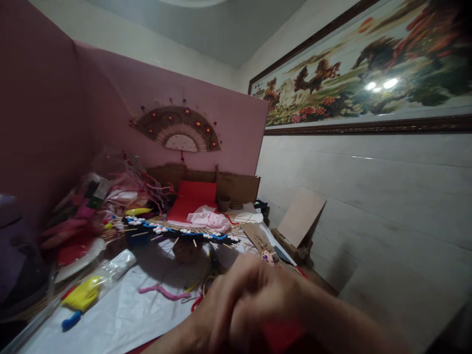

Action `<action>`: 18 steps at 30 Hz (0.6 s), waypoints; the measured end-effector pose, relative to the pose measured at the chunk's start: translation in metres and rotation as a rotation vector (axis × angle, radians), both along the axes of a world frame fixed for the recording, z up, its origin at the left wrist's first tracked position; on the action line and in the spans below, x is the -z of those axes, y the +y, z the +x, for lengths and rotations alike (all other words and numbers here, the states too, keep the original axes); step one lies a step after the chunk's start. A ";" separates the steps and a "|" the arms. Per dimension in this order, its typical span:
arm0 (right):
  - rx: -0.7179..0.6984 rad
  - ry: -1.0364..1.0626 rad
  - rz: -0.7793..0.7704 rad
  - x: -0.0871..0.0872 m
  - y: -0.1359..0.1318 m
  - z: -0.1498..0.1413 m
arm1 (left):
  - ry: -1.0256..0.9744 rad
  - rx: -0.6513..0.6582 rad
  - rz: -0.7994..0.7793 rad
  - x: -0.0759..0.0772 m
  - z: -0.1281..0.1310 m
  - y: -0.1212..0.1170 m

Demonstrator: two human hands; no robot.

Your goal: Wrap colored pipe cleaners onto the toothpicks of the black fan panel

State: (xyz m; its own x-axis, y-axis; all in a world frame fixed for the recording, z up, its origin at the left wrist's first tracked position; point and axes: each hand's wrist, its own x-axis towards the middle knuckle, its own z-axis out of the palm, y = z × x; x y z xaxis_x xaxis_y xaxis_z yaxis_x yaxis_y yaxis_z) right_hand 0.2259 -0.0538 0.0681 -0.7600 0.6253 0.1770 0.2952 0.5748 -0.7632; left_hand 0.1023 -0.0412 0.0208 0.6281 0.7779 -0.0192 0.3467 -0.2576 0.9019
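Observation:
My left hand (pixel 216 309) comes in from the bottom and my right hand (pixel 275 295) from the right. They are pressed together at the front of the table, fingers curled and a little blurred; whatever lies between them is hidden. Just beyond stands a black curved piece (pixel 158 230) with blue and white flower shapes and thin sticks along it, above a brown lump (pixel 186 252). Dark-bladed scissors (pixel 213 258) lie close behind my hands. Left of my hands, a fuzzy pink pipe cleaner (pixel 165 292) rests on the white sheet (pixel 118 314).
Yellow clay (pixel 84 293) in a clear bag and a blue lump (pixel 71 320) lie at left. Behind are red paper (pixel 195 196), pink cloth (pixel 209 219) and a small brown pot (pixel 223 203). A decorated fan (pixel 155 129) hangs on the pink panel (pixel 236 128).

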 end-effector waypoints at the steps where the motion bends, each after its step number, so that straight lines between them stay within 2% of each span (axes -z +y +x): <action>1: 0.136 0.013 0.049 -0.009 0.014 0.013 | -0.021 -0.012 0.116 0.008 -0.003 0.002; 2: 0.244 0.016 0.083 -0.017 0.031 0.026 | -0.051 -0.004 0.273 0.017 -0.007 0.003; 3: 0.426 0.012 0.137 -0.023 0.049 0.038 | -0.067 0.000 0.468 0.025 -0.009 0.004; 4: 0.810 -0.120 0.237 -0.027 0.068 0.050 | -0.074 -0.006 0.677 0.032 -0.011 0.005; 5: 0.942 -0.192 0.252 -0.029 0.086 0.060 | -0.076 -0.016 0.875 0.038 -0.012 0.006; 6: 1.005 -0.241 0.252 -0.027 0.104 0.069 | -0.078 -0.027 1.035 0.044 -0.012 0.008; 9: 1.097 -0.415 0.248 -0.012 0.147 0.081 | -0.140 -0.050 1.299 0.054 -0.008 0.014; 12: 1.069 -0.582 0.234 0.009 0.175 0.077 | -0.244 -0.110 1.448 0.060 -0.001 0.021; 18: 0.974 -0.830 0.157 0.035 0.216 0.064 | -0.224 -0.147 1.520 0.072 0.003 0.033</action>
State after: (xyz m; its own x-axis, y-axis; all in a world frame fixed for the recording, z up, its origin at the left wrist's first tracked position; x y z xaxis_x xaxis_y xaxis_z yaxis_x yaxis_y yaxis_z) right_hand 0.2897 0.1622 0.0336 0.0778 0.9970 -0.0049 0.9925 -0.0779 -0.0943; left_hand 0.1058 -0.0082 -0.0508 0.4283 0.0292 0.9032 0.3483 -0.9276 -0.1351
